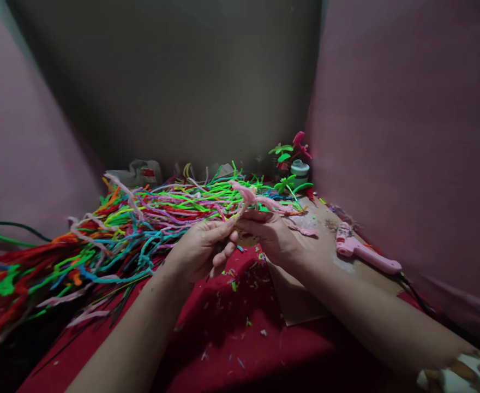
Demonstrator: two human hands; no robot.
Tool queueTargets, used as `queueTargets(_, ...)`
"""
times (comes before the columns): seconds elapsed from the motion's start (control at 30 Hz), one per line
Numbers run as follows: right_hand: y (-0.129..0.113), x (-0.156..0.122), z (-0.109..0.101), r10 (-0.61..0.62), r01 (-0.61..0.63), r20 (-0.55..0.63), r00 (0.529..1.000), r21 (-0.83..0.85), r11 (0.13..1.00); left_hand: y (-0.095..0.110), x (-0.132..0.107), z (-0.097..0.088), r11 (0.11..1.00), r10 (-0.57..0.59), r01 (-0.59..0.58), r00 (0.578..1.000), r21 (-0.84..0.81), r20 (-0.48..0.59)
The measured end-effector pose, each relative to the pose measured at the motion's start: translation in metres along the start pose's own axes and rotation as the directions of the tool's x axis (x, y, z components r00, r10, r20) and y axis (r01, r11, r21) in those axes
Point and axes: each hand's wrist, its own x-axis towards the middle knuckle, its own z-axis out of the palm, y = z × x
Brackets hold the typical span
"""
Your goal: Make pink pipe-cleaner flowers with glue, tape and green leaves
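Grip of the left hand (pixel 201 248) is narrow, thumb and forefinger pinched at the stem of a pink flower (pixel 245 195); the right hand (pixel 268 232) pinches the same spot, fingertips meeting. The flower sits just above both hands, its fuzzy petals spreading to the right. Beyond and to the left lies a heap of colourful pipe cleaners (pixel 150 240). Small scraps (pixel 263 332) dot the red cloth (pixel 223 355) below. At right, a pink glue gun (pixel 369 256) rests on a brown board (pixel 321 233).
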Motion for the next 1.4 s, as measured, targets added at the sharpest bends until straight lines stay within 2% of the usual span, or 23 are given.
queueTargets(0.07,0.002,0.001,-0.002,-0.033,0.033,-0.048,0.998,-0.007,0.999,-0.003,0.002,0.003,0.982,0.136,-0.115,0.98,0.149,-0.142)
queueTargets(0.13,0.002,0.002,-0.002,-0.063,0.061,-0.087,0.994,-0.022,0.998,-0.006,0.002,0.006,0.913,0.319,-0.228,0.916,0.339,-0.242)
queueTargets(0.17,0.001,0.002,-0.002,-0.071,0.068,-0.101,0.992,-0.025,0.997,-0.008,0.003,0.007,0.859,0.408,-0.27,0.875,0.436,-0.26)
queueTargets(0.23,0.0,0.001,-0.001,-0.078,0.075,-0.126,0.989,-0.03,0.997,-0.012,0.003,0.009,0.705,0.569,-0.325,0.789,0.63,-0.23)
queueTargets(0.33,-0.003,-0.001,0.002,-0.093,0.085,-0.147,0.985,-0.063,0.994,-0.018,0.003,0.01,0.412,0.754,-0.344,0.648,0.844,-0.105)
queueTargets(0.37,-0.004,-0.002,0.003,-0.103,0.091,-0.15,0.983,-0.081,0.993,-0.019,0.003,0.01,0.353,0.781,-0.343,0.621,0.871,-0.072)
queueTargets(0.43,-0.006,-0.003,0.004,-0.112,0.097,-0.135,0.985,-0.112,0.989,-0.02,0.003,0.01,0.329,0.795,-0.348,0.604,0.878,-0.058)
queueTargets(0.5,-0.007,-0.004,0.003,-0.101,0.089,-0.086,0.991,-0.129,0.988,-0.02,0.002,0.01,0.39,0.779,-0.352,0.618,0.851,-0.101)
queueTargets(0.57,-0.008,-0.004,0.002,-0.089,0.083,-0.031,0.996,-0.158,0.984,-0.018,0.0,0.011,0.49,0.741,-0.356,0.65,0.796,-0.166)
queueTargets(0.67,-0.009,-0.003,0.0,-0.098,0.095,-0.003,0.995,-0.189,0.977,-0.014,-0.003,0.015,0.689,0.619,-0.347,0.739,0.636,-0.268)
queueTargets(0.73,-0.009,-0.002,-0.001,-0.085,0.086,0.015,0.996,-0.151,0.985,-0.01,-0.006,0.017,0.811,0.512,-0.332,0.8,0.481,-0.311)
queueTargets(0.83,-0.009,-0.001,-0.003,-0.053,0.057,0.046,0.998,-0.09,0.994,-0.004,-0.008,0.02,0.916,0.382,-0.311,0.867,0.254,-0.318)
queueTargets(0.93,-0.01,0.001,-0.005,-0.01,0.013,0.05,0.999,-0.07,0.997,-0.002,-0.007,0.019,0.946,0.32,-0.283,0.895,0.157,-0.31)
queueTargets(1.1,-0.015,0.002,-0.003,0.038,-0.038,0.014,0.999,-0.009,0.999,-0.003,-0.005,0.011,0.951,0.29,-0.253,0.927,0.178,-0.236)
queueTargets(1.23,-0.018,0.001,-0.001,0.029,-0.028,0.055,0.998,-0.027,0.999,-0.001,-0.007,0.009,0.962,0.239,-0.207,0.954,0.177,-0.183)
queueTargets(1.33,-0.012,0.001,-0.001,-0.011,0.013,0.048,0.999,-0.028,1.0,0.0,-0.007,0.01,0.963,0.22,-0.182,0.958,0.2,-0.183)
queueTargets(1.4,-0.007,0.002,-0.003,-0.035,0.035,0.026,0.999,-0.022,0.999,-0.002,-0.005,0.012,0.93,0.276,-0.208,0.939,0.302,-0.204)
